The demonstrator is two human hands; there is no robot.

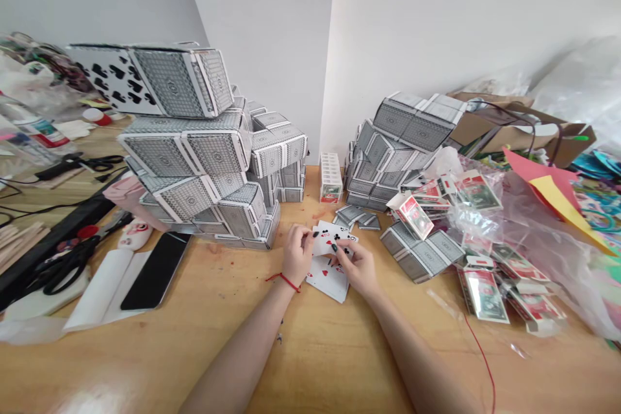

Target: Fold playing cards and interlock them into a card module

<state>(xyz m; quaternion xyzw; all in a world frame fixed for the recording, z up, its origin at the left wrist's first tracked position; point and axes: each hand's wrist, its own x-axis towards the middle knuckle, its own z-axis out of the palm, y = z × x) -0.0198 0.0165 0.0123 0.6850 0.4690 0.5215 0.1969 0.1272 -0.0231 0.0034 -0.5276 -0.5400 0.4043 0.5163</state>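
Both my hands meet over the middle of the wooden table (310,349). My left hand (297,253), with a red string at the wrist, pinches the left edge of a small fan of playing cards (326,238). My right hand (358,265) grips the same cards from the right, fingers curled over them. Under the hands, more cards (328,278) lie face up on the table, red pips showing.
A tall stack of grey-patterned card blocks (204,162) rises at the left, a smaller heap (398,136) at the right. Red card boxes (485,291) and plastic wrap (548,239) spread to the right. A black phone (156,270) and scissors (63,265) lie at the left.
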